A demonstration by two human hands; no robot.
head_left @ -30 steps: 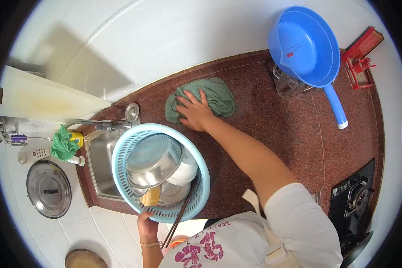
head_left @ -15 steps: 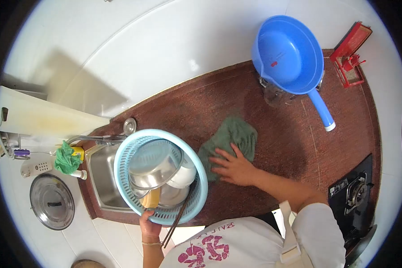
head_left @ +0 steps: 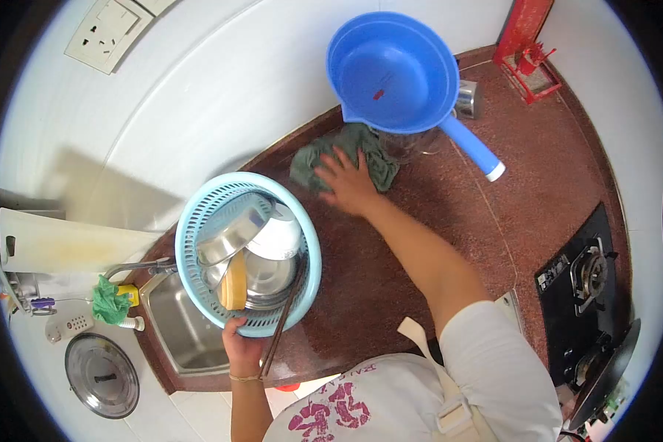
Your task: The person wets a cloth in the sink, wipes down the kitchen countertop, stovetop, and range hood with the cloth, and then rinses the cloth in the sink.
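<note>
My left hand (head_left: 243,352) is closed on the near rim of a light blue plastic basket (head_left: 314,272), which is held up beside the sink. In the basket lie a steel bowl (head_left: 232,234), a white bowl (head_left: 278,234), a yellow item (head_left: 234,283) and steel dishes. Dark chopsticks (head_left: 278,335) poke out over its near edge. My right hand (head_left: 351,184) lies flat with fingers spread on a dark green cloth (head_left: 379,163), pressing it on the reddish-brown countertop (head_left: 376,287) near the back wall.
A blue long-handled basin (head_left: 390,81) stands at the back on something glassy, beside a metal canister (head_left: 467,99). A red holder (head_left: 530,77) sits in the far corner. The gas stove (head_left: 578,287) is at right, the steel sink (head_left: 188,331) at left, with a pot lid (head_left: 102,376) nearby.
My right hand has pushed the green cloth away from me toward the back wall, close to the blue basin. My left hand keeps hold of the basket. The camera view has shifted.
</note>
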